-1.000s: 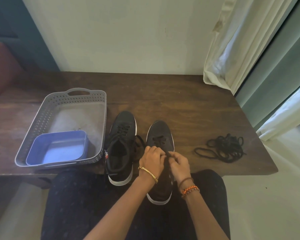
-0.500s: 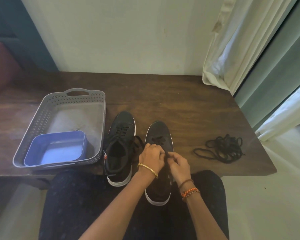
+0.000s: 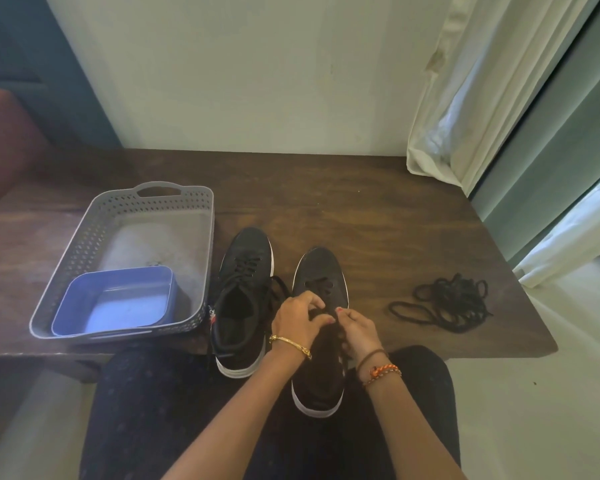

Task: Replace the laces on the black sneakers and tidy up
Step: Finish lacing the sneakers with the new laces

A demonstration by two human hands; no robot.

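Both hands are bunched over the right black knit sneaker with the white rubber sole (image 3: 321,271), whose heel overhangs the near edge of the dark, grainy wooden surface (image 3: 378,216) and is propped toward the lap. The left hand (image 3: 300,318) is curled with its fingertips pinched on the thin black lace at the eyelets, and the right hand (image 3: 355,329) is likewise curled on that lace just beside it; the lace itself is mostly hidden under the fingers. A slip is the likely risk here: the cord looks slim and smooth, so an end could be lost from the pinch or an eyelet skipped, leaving an uneven lacing. Because the shoe is only half supported, it could also be tipped off the edge if the lace is tugged hard. The left black knit sneaker (image 3: 245,289) is stood just beside it, laced, with loose ends trailing between the two shoes where they could be snagged. A tangled heap of black cord laces (image 3: 445,303) is left well apart to the right, soft and looped, easily knotted further when gathered. A grey perforated plastic basket with a cut-out handle (image 3: 118,216) is set to the left, and a glossy blue rounded-square plastic tub (image 3: 118,299) is nested in its near corner.
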